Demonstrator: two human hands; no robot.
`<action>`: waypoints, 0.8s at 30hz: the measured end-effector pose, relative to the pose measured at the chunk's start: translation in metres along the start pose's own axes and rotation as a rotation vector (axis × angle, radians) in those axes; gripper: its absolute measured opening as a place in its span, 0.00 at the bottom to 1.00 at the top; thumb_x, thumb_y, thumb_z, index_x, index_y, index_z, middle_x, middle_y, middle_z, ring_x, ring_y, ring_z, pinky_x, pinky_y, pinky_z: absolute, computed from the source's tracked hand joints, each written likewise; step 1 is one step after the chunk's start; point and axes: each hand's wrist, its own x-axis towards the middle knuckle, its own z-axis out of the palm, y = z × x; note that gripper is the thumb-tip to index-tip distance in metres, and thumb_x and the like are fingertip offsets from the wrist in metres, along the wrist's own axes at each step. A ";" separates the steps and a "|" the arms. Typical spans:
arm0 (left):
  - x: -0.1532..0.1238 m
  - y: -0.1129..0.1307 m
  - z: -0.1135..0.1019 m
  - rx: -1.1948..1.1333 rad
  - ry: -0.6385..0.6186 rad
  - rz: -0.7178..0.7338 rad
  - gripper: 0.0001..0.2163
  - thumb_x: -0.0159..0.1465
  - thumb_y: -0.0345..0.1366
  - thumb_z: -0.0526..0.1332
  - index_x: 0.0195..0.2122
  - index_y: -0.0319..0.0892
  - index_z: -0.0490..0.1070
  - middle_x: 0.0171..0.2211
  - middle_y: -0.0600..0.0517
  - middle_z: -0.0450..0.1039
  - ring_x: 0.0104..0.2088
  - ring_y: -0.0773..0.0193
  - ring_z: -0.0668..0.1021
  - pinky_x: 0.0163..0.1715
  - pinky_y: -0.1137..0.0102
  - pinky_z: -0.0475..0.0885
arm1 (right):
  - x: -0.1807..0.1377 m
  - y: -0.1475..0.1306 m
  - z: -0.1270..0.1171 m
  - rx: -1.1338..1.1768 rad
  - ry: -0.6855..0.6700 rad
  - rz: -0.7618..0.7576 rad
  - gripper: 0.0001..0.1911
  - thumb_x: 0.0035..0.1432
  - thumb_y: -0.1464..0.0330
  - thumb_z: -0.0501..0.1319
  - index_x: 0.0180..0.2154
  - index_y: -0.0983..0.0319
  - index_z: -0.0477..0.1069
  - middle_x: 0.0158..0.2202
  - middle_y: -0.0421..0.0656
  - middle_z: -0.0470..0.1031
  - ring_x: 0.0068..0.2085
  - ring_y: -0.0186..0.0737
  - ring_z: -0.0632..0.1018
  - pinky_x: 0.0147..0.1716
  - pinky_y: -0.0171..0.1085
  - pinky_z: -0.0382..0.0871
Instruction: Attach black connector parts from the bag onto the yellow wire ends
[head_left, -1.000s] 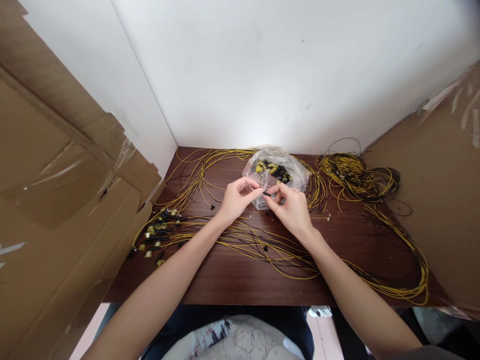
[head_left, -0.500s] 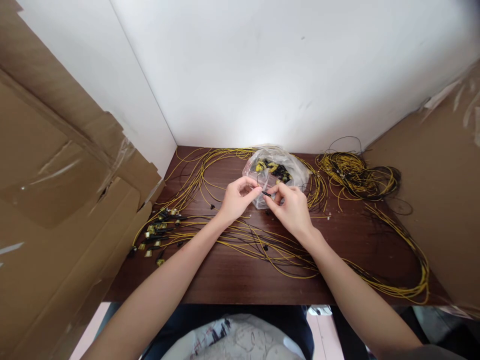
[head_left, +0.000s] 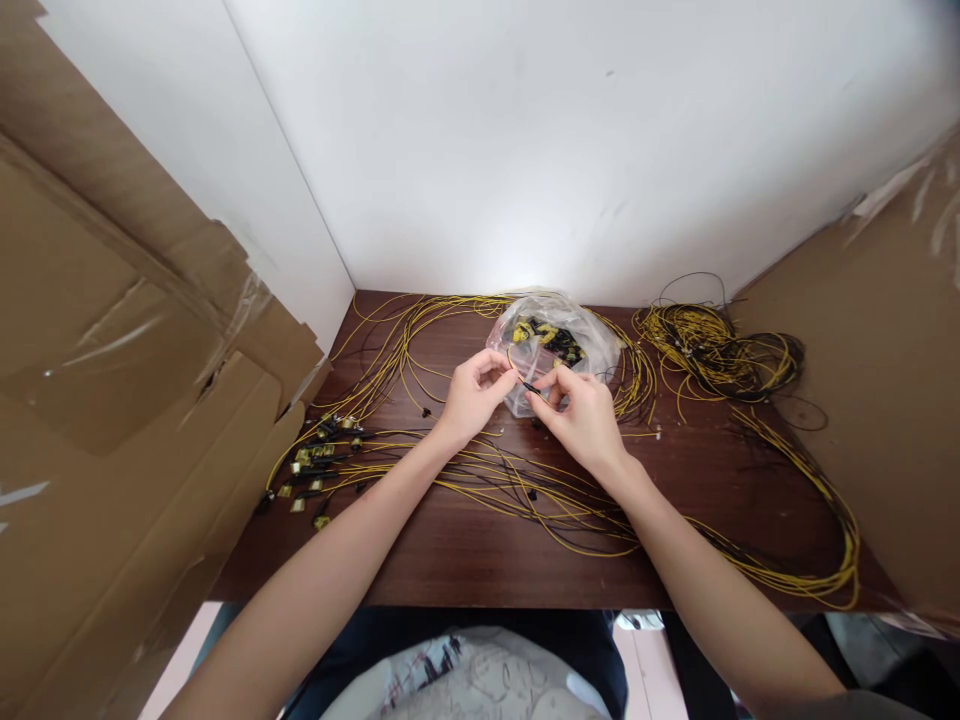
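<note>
My left hand (head_left: 480, 392) pinches the end of a thin wire (head_left: 510, 358) between thumb and fingertips. A small black sleeve-like piece (head_left: 531, 387) is held in the closed fingertips of my right hand (head_left: 581, 405). The wire's end meets this black piece; whether it is inside cannot be made out. Just behind both hands sits a clear plastic bag (head_left: 600, 350) holding small yellow and black parts (head_left: 556, 343). Below my wrists, yellow and black wires (head_left: 517, 477) run across the brown table (head_left: 450, 575).
Wires at the left end in several yellow-and-black connectors (head_left: 319, 455). A tangled wire coil (head_left: 697, 345) lies at the back right, and a looped wire bundle (head_left: 844, 530) at the right edge. Cardboard (head_left: 135, 400) stands left, more cardboard (head_left: 862, 350) right, a white wall (head_left: 525, 150) behind.
Both hands stay almost in place. The wire's exposed end now shows more plainly between the left fingertips and the black piece.
</note>
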 end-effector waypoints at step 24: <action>0.004 0.005 -0.004 -0.248 0.149 -0.125 0.05 0.53 0.33 0.61 0.27 0.39 0.64 0.24 0.54 0.71 0.19 0.74 0.67 0.20 0.77 0.63 | -0.001 -0.003 -0.001 0.134 -0.086 0.073 0.04 0.52 0.68 0.60 0.30 0.61 0.68 0.19 0.35 0.68 0.21 0.33 0.69 0.28 0.33 0.63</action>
